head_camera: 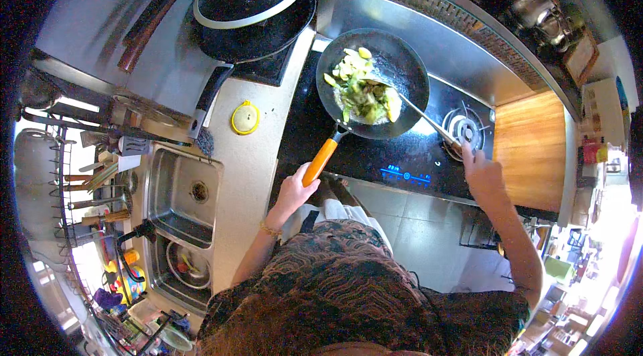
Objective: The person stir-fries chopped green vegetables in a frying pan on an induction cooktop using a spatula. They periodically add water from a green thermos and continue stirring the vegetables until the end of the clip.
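Observation:
My left hand (295, 187) grips the orange handle (320, 161) of a dark frying pan (409, 62) on the left side of the black glass cooktop. Chopped green and pale yellow vegetables (369, 100) lie in the pan's left and lower part. A long-handled metal spatula (431, 121) reaches into them, its head partly covered by the food. Around the far end of its handle my right hand (483, 175) is closed, over the edge of the right burner. Liquid or oil glistens on the pan's bare surface.
The right gas burner (464, 130) has no pot on it. A large lidded pan (246, 29) stands at the upper left, its handle jutting over the counter. A yellow-rimmed round object (245, 118) lies on the counter. Further left is a double steel sink (183, 195) holding a strainer (188, 265).

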A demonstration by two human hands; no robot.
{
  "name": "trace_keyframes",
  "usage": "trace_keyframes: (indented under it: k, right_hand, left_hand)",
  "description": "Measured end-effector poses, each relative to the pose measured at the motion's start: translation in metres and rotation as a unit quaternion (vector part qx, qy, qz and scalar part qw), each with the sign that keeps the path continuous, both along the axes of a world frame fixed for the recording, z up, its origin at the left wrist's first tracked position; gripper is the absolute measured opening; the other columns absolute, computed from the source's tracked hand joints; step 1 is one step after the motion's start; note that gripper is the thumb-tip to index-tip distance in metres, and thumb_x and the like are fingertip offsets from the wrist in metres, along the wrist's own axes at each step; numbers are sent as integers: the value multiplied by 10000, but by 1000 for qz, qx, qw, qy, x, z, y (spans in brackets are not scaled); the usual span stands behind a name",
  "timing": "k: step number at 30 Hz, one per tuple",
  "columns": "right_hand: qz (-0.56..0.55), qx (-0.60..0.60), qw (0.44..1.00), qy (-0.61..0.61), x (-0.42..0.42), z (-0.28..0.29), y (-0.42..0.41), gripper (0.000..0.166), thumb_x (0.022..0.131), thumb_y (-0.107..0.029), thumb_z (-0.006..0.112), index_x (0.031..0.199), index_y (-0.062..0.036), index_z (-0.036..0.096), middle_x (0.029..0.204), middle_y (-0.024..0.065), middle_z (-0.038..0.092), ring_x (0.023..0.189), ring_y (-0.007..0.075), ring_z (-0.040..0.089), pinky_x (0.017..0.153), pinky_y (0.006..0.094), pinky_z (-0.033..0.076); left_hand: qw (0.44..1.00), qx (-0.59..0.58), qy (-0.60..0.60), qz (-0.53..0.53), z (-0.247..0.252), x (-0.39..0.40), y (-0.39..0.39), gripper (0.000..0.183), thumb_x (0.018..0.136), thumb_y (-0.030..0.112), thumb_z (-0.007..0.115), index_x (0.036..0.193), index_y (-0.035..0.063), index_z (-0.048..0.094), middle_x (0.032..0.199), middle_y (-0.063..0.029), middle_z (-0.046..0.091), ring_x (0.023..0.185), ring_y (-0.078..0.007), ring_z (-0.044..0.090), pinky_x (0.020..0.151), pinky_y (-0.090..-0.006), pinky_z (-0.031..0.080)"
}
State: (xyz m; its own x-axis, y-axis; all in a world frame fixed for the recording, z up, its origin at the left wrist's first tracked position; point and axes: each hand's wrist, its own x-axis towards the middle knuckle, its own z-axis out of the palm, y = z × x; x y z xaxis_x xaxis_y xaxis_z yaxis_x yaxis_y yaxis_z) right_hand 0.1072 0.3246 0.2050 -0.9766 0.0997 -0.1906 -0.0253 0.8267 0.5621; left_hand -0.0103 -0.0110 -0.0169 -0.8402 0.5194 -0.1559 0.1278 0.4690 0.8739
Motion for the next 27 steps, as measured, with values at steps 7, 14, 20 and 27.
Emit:
trace_keyframes:
  k: [7, 14, 20, 27]
  right_hand:
    - [-166, -250, 953, -23, -40, 71, 15, 189, 841, -227, 497, 904, -59, 555, 585, 110, 538, 536, 177, 566, 477, 336, 435]
    - [-360, -517, 750, -200, -76, 54, 67, 431, 846, -348, 516, 531, -57, 475, 418, 32, 444, 286, 92, 409, 258, 248, 300]
    - [-402, -627, 667, 13, -45, -59, 55, 225, 829, -282, 573, 818, -69, 645, 494, -8, 472, 342, 76, 400, 304, 229, 285]
    - [-40, -370, 921, 117, -54, -66, 37, 255, 799, -169, 552, 1032, -64, 552, 650, 163, 567, 609, 320, 574, 531, 427, 430]
  left_hand:
    - [1000, -11, -5, -10, 1, -1, 0, 448, 762, 257, 623, 1138, 71, 467, 733, -181, 607, 651, -330, 599, 558, -389, 489]
    - [1000, -11, 26, -4, -8, 1, -4, 437, 770, 252, 622, 1143, 82, 473, 696, -145, 608, 543, -267, 597, 504, -353, 486]
    - [999, -47, 22, -1, 1, -1, -1, 490, 739, 294, 637, 1154, 84, 481, 729, -154, 622, 614, -301, 612, 561, -366, 488]
    - [996, -31, 81, 8, -10, 3, -6, 501, 748, 292, 638, 1177, 92, 474, 697, -129, 622, 552, -235, 611, 525, -327, 481]
